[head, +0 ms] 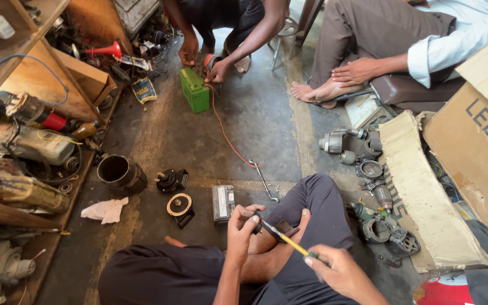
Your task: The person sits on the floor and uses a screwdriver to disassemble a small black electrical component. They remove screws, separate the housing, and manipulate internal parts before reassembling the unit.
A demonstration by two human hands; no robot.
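Observation:
I sit cross-legged on a concrete floor. My left hand (243, 225) grips a small dark metal part (280, 227) over my lap. My right hand (337, 270) holds a screwdriver (290, 243) with a yellow shaft, and its tip meets the part by my left fingers. On the floor in front of my knees lie a small grey battery-like block (223, 202), a round part with a copper ring (179, 204) and a black motor part (171, 180).
Across the floor a person's hands (217, 69) work at a green battery (195, 89) with an orange wire (227, 135). Another person sits at upper right, barefoot. Starter motor parts (368, 164), flattened cardboard (425, 197), a black cylinder (121, 174), a white rag (105, 210) and cluttered shelves (24, 147) surround me.

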